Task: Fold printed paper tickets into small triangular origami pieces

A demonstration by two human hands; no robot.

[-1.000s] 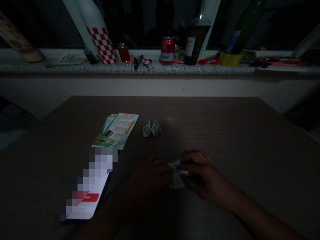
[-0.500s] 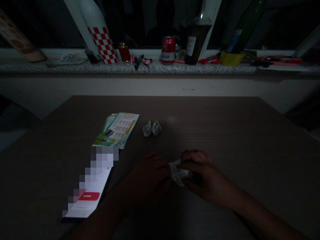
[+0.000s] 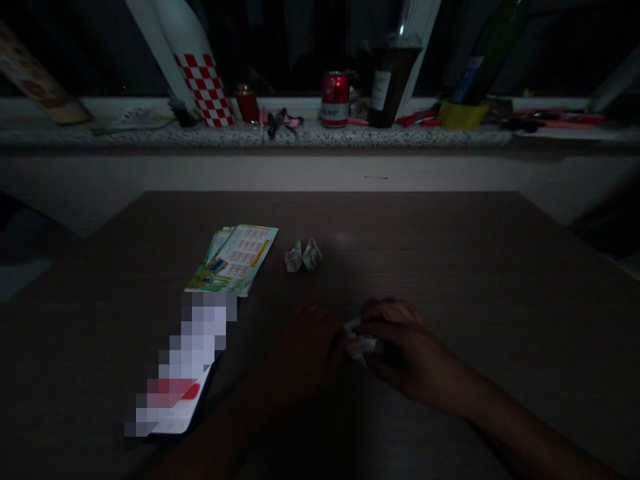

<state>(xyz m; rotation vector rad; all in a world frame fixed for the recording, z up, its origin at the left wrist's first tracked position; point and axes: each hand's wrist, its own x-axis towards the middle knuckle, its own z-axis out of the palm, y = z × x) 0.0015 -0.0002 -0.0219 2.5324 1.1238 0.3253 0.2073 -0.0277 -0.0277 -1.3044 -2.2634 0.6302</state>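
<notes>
A small piece of folded printed paper [image 3: 361, 348] is held between my two hands, low over the table. My left hand [image 3: 313, 343] has its fingers closed at the paper's left edge; its fingertips are partly lost in the dark. On the other side, my right hand [image 3: 407, 343] pinches the paper, thumb below and forefinger laid across the top. Beyond the hands stand two small folded paper pieces [image 3: 303, 256], side by side. A stack of calendar cards [image 3: 240, 257] lies to the left of them.
A phone [image 3: 187, 400] with a lit, partly blurred screen lies beside my left forearm. On the granite windowsill [image 3: 300, 137] stand a red can [image 3: 335, 100], a checkered bottle [image 3: 207, 87], a dark cup [image 3: 393, 87] and a green bottle [image 3: 493, 53]. The wooden table [image 3: 475, 267] is dimly lit.
The paper's visible face has become smaller and creased as my left fingers moved slightly right over it. My right hand has hardly moved. The folded pieces and cards stay put.
</notes>
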